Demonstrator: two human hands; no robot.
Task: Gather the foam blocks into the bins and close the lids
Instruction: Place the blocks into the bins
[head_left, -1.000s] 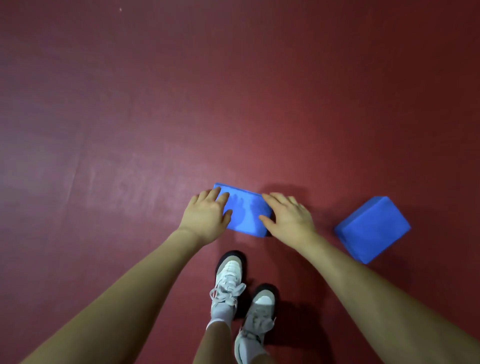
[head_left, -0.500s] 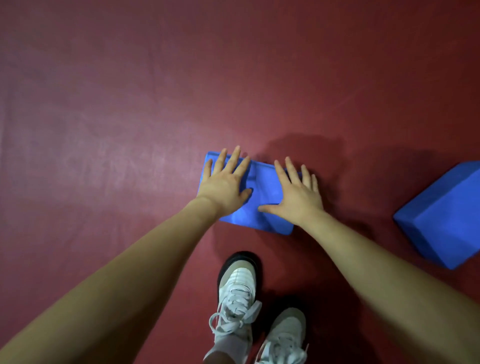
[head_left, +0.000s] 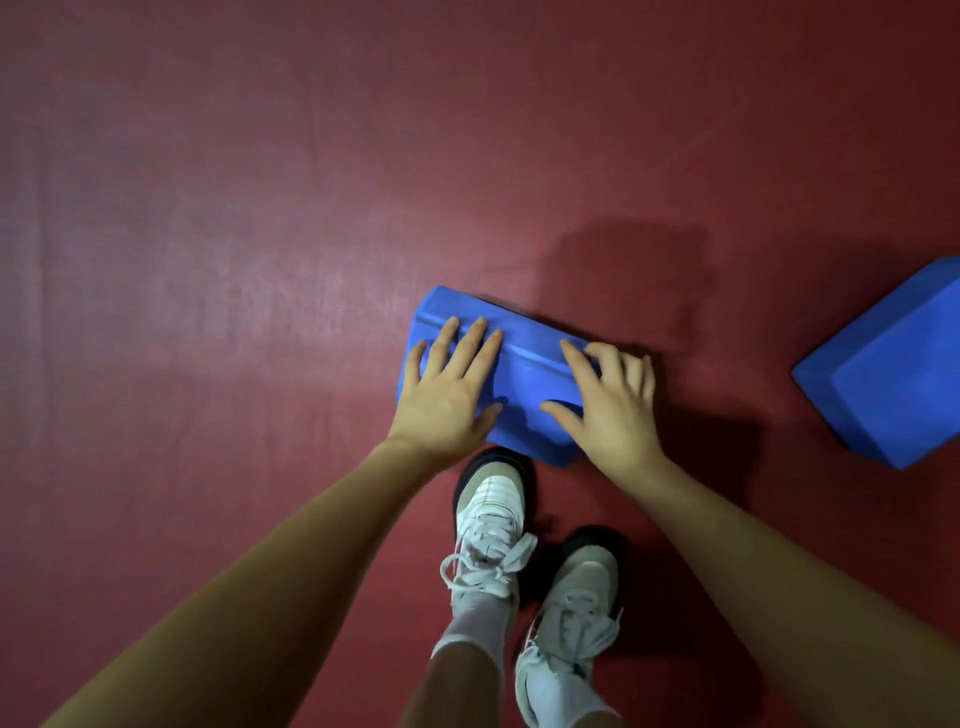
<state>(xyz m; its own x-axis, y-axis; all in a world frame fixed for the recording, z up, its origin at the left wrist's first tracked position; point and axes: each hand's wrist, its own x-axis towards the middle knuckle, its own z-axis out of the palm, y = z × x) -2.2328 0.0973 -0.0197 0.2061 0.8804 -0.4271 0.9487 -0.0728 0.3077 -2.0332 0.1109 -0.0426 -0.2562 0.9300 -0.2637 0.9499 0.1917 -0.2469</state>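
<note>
Closer now, both hands press block onto red floor.

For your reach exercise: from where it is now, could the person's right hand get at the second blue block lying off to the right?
Probably yes. The right hand rests on the near block, and only bare red floor lies between it and the second block. It would have to let go first.
</note>
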